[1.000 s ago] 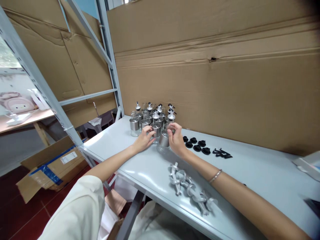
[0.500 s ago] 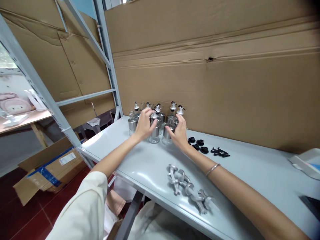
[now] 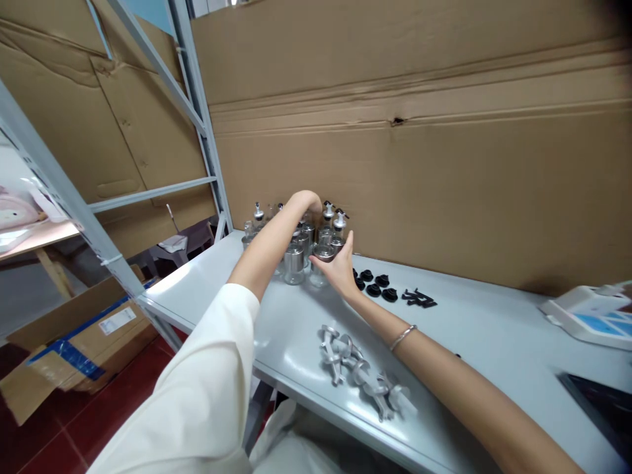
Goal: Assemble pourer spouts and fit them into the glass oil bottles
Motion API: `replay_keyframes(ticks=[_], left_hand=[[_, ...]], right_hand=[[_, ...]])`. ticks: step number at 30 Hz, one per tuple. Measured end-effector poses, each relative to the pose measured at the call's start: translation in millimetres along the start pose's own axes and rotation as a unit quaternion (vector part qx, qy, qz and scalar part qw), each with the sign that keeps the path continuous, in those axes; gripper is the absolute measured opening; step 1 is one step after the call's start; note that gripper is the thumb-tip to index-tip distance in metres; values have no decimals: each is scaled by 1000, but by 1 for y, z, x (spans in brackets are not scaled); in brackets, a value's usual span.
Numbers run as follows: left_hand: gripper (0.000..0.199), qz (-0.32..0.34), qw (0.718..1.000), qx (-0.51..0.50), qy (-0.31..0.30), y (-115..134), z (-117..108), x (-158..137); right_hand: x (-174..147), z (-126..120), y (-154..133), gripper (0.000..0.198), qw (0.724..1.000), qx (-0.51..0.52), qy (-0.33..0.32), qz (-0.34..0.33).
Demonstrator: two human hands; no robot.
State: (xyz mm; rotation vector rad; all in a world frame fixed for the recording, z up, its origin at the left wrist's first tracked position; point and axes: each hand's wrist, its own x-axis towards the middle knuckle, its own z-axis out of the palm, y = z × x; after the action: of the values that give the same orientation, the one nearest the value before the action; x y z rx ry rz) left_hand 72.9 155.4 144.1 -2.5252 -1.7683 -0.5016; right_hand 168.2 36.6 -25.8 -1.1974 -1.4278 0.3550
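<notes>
Glass bottles with metal bands stand clustered at the back left of the table; several carry silver pour spouts with black tips. My right hand (image 3: 340,266) is around a front bottle without a spout (image 3: 318,277), thumb across its band and fingers along its right side. Over the cluster bends my left hand (image 3: 309,199), its fingers hidden behind the wrist and bottles; whether it touches one I cannot tell. Beside it is a spouted bottle (image 3: 328,210). Another banded bottle (image 3: 294,263) stands in front, under my left forearm.
Silver spout pieces (image 3: 363,372) lie heaped near the front edge. Black round caps (image 3: 382,281) and small black levers (image 3: 419,298) lie right of the bottles. A white device (image 3: 587,313) and a dark flat object (image 3: 600,401) are at right. Cardboard (image 3: 419,191) walls the back.
My left hand has moved right and farther in over the bottles, its wrist now bent. My right hand has closed around the front bottle. The view has shifted slightly to the right.
</notes>
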Motion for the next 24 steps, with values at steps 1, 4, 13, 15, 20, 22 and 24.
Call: replay_keyframes(ticks=[1,4,13,15,20,22,24], left_hand=[[41,-18,999,18,-28,4,3,1],[50,-62,993,68,-75,10,10,2],[43,-73,993,88,-30,8,14,-6],[36,-68,994,82,-8,10,9,-6],[31,-48,994,62,77,13,-16,-3],[36,-40,989,28,139,7,-28,1],[37,-19,971,-58,233,-2,-39,8]], right_hand=[[-1,0,0,122,1000,3,0,1],[-4,0,0,119,1000,15,-4,2],[-9,9,-2,115,995,73,-51,45],[-9,10,0,114,994,78,-59,52],[-9,11,4,111,989,94,-83,82],[-9,10,3,110,987,101,-86,92],[-10,10,2,110,986,107,-87,97]])
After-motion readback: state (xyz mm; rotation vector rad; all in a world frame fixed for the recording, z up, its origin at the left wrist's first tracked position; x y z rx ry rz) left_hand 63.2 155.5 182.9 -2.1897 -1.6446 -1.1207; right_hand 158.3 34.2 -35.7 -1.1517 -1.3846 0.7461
